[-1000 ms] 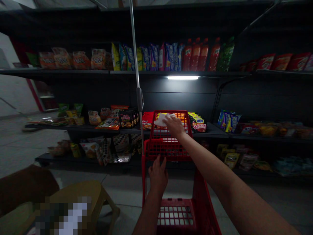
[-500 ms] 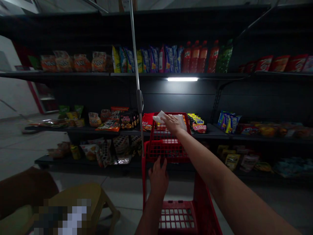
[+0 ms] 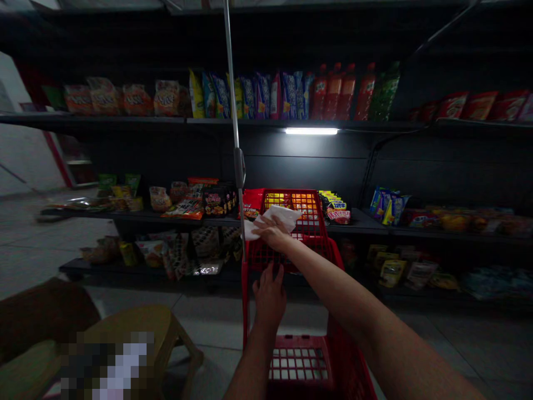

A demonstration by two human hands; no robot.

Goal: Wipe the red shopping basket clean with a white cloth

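**right hand:** right hand [image 3: 271, 233] lies flat over a white cloth [image 3: 272, 219], pinning it on the near face of the red trolley's [image 3: 341, 333] upper basket [image 3: 291, 230]. Cloth is bunched, one corner past the basket's left edge.
**left hand:** left hand [image 3: 268, 294] is lower down, fingers [image 3: 278, 274] spread against the basket's bottom edge. No clear grip visible.
**hands state:** apart, one above the other. Only the right is clamped on anything.
**near items:** thin metal pole [image 3: 235, 111] rises just left of the basket. Lower basket [image 3: 300, 364] sits below, contents not visible. Tan stool [image 3: 141, 328] at near left, with a pixelated patch [image 3: 108, 364] on it.
**far items:** dark metal shelves [image 3: 291, 161] hold snack bags [image 3: 250, 97], red bottles [image 3: 341, 91], a green bottle [image 3: 385, 91] and black boxes [image 3: 219, 201]. Light strip [image 3: 311, 131] under the top shelf.
**risks:** loose cloth corner could catch on the pole or drop into the lower basket if the right hand's pressure eases. Pushing hard could roll the trolley, if its wheels are free, into the packets on the far shelf. Dim light hides the mesh detail.
**labels:** lettering shows on the bags and bottles, but no brand or word is reliably legible. Too dark and small.
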